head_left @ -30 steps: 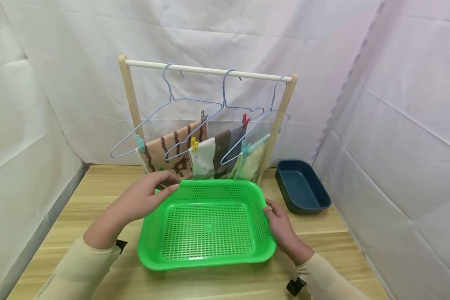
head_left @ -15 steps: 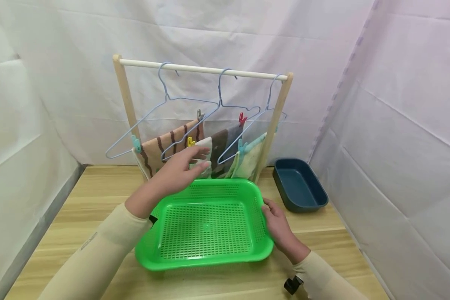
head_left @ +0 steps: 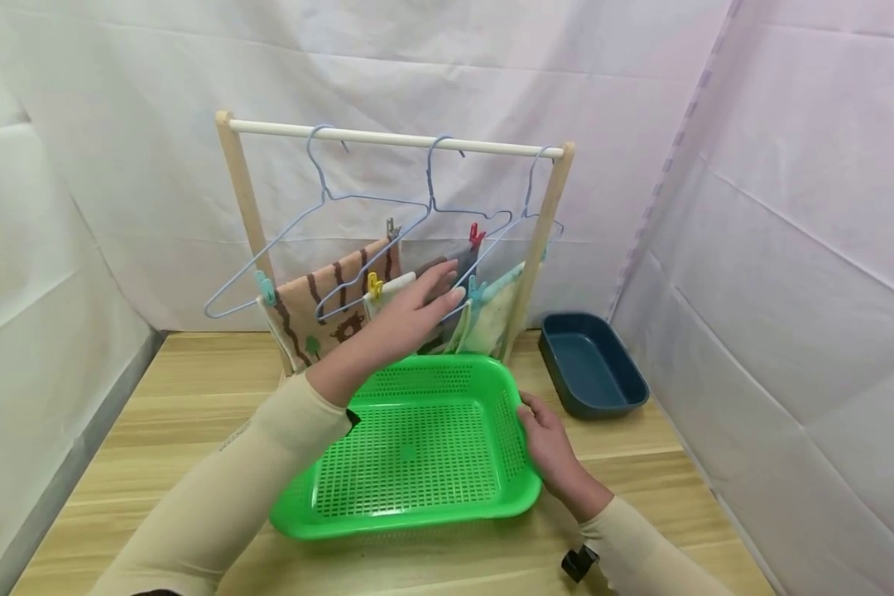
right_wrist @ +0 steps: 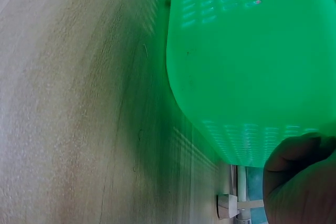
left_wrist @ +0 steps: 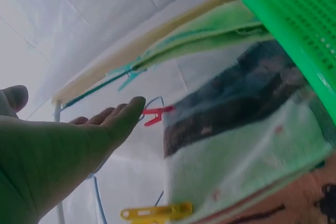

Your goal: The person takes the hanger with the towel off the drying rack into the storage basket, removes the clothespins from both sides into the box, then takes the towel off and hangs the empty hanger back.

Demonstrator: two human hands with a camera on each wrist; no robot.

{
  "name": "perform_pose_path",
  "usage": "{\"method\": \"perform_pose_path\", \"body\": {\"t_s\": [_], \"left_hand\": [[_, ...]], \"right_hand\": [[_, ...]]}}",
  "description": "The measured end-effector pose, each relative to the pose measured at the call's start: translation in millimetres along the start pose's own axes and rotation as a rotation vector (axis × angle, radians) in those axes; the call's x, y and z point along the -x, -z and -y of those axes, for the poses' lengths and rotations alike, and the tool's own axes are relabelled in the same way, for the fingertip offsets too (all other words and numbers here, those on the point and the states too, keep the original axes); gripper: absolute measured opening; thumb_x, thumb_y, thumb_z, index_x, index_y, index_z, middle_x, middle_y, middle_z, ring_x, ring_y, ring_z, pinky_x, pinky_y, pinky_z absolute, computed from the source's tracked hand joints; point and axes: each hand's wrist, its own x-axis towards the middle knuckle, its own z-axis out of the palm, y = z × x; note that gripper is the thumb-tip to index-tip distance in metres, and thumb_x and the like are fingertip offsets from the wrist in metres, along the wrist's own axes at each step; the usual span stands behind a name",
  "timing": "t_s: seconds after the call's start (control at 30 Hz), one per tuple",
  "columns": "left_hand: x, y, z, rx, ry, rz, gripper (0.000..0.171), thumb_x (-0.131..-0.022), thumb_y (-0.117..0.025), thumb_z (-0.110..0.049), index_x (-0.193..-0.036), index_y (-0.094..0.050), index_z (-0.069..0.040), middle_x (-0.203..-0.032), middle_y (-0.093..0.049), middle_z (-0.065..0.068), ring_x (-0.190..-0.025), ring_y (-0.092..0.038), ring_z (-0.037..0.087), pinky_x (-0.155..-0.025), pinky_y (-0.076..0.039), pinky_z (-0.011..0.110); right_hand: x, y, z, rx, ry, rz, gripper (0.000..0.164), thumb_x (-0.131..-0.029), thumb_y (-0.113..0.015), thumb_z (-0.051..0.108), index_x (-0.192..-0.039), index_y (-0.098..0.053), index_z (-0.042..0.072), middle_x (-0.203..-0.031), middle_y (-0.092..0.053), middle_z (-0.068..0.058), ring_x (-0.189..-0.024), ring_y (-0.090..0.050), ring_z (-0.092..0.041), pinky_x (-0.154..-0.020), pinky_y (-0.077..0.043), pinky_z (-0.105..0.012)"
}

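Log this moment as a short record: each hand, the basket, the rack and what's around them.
left hand: fingers extended, before the middle cloth; contact unclear
right hand: grips the green basket's right side
rack: behind basket; three blue hangers on its rod
cloths: three, clipped with clothespins
dark blue tray: on table, right of basket
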Motion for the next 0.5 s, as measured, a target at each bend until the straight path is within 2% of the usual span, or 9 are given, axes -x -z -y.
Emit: {"method": "perform_pose_path", "body": {"t_s": [0.2, 0.33, 0.5], "left_hand": [[-14.5, -12.5, -5.0, 0.077, 0.043, -0.042, 0.069, -0.118, -0.050, -0.047, -0.177, -0.027, -0.020, -0.180, -0.033, 0.007, -0.164, -0.033, 0.026, -0.130, -0.038, 0.050], [-19.4, -19.9, -6.4, 0.043, 0.041, -0.079, 0.065, -0.119, -0.051, -0.043, -0.176, -0.030, -0.021, -0.179, -0.035, 0.006, -0.164, -0.035, 0.027, -0.133, -0.033, 0.048], [-22.6, -26.0, -5.2, 0.029, 0.037, -0.102, 0.059, -0.120, -0.049, -0.036, -0.175, -0.033, -0.023, -0.177, -0.038, 0.008, -0.162, -0.038, 0.029, -0.132, -0.035, 0.048]], "right_hand": [[0, 0, 0, -0.003, 0.006, 0.008, 0.049, -0.121, -0.043, 0.025, -0.164, -0.046, 0.002, -0.130, -0.069, -0.028, -0.105, -0.073, -0.035, -0.083, -0.060, -0.037], [0, 0, -1, -0.001, 0.008, 0.009, 0.049, -0.121, -0.043, 0.025, -0.164, -0.047, 0.002, -0.131, -0.069, -0.028, -0.105, -0.072, -0.034, -0.084, -0.060, -0.037], [0, 1, -1, -0.012, 0.006, 0.015, 0.048, -0.121, -0.043, 0.026, -0.163, -0.048, 0.003, -0.130, -0.069, -0.028, -0.105, -0.072, -0.034, -0.083, -0.060, -0.037]]}}
